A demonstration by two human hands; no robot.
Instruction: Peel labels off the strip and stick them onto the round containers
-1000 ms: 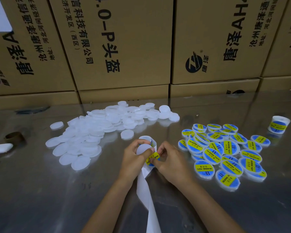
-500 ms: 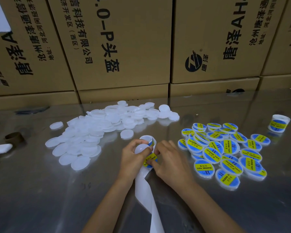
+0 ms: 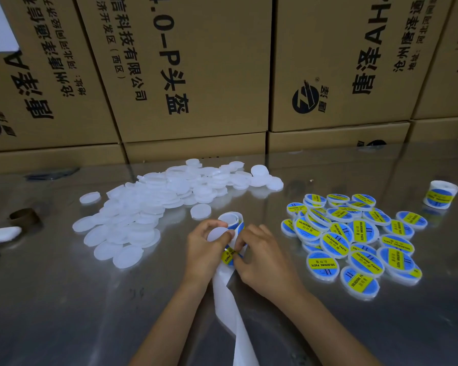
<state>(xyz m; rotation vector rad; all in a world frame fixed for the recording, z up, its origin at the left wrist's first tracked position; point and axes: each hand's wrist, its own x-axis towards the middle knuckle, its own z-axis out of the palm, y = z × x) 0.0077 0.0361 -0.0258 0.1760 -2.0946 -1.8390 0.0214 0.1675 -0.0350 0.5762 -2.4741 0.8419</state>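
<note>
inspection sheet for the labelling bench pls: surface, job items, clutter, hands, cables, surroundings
Surface: reflective metal table, scuffed.
Job's things: pile of unlabelled white containers on the left; pile of labelled containers on the right; blank container in hand; label being worked at the fingertips; label roll just behind the hands; spent backing strip trailing toward the camera; second label roll far right.
Clutter: brown ring and white pad at the left edge.
Grippers: left hand holds the blank container; right hand pinches the label.
Cables: nothing seen.
Surroundings: stacked cardboard boxes behind the table.
</note>
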